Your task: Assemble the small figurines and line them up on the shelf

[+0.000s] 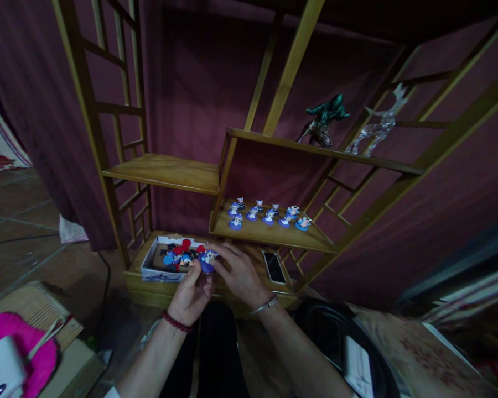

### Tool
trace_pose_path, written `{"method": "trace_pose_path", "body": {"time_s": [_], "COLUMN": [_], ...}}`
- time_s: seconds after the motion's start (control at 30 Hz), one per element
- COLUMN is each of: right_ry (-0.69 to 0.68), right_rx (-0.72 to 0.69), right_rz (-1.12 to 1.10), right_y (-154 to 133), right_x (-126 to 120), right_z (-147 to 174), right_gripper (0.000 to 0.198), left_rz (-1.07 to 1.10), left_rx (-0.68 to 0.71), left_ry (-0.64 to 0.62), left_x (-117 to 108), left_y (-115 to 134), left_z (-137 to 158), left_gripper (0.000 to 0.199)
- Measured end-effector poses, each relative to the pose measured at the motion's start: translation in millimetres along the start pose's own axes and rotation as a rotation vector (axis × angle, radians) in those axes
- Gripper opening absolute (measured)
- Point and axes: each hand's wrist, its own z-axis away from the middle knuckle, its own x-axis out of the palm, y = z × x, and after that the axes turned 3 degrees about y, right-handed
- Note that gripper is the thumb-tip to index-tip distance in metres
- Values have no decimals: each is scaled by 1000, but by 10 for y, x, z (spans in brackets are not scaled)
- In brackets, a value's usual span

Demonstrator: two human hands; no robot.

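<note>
Between my two hands is a small figurine (208,261) with a purple round base and a pale top. My left hand (192,292) pinches it from the left, below its base. The fingers of my right hand (237,272) close on its right side. Just behind and left of my hands, a shallow open box (149,274) holds several more figurines (175,256) with red, black and blue parts, lying jumbled. On the shelf above, several small figurines (268,216) stand upright in rows, most on purple or blue bases.
A phone (274,267) lies on the lower board, right of my hands. On the top right shelf stand a dark green statuette (324,120) and a clear deer figure (380,122). Wooden lattice posts (81,99) frame the shelves. A black round object (336,326) is at lower right.
</note>
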Motion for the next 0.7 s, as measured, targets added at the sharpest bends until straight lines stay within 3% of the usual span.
{"method": "trace_pose_path", "body": {"time_s": [0.4,0.7], "right_ry": [-31,-44], "right_rx": [70,37], "right_rz": [42,-5], "right_y": [91,184], "right_x": [-101,-262], "right_z": [69,50], "right_gripper": [43,39], "left_rz": [-66,-50], "left_rx": [-75,-98], "left_ry": [92,44], "left_x": [21,57], "left_y": [-73,-136], "left_z": [-66,-175], "left_gripper": [22,18]}}
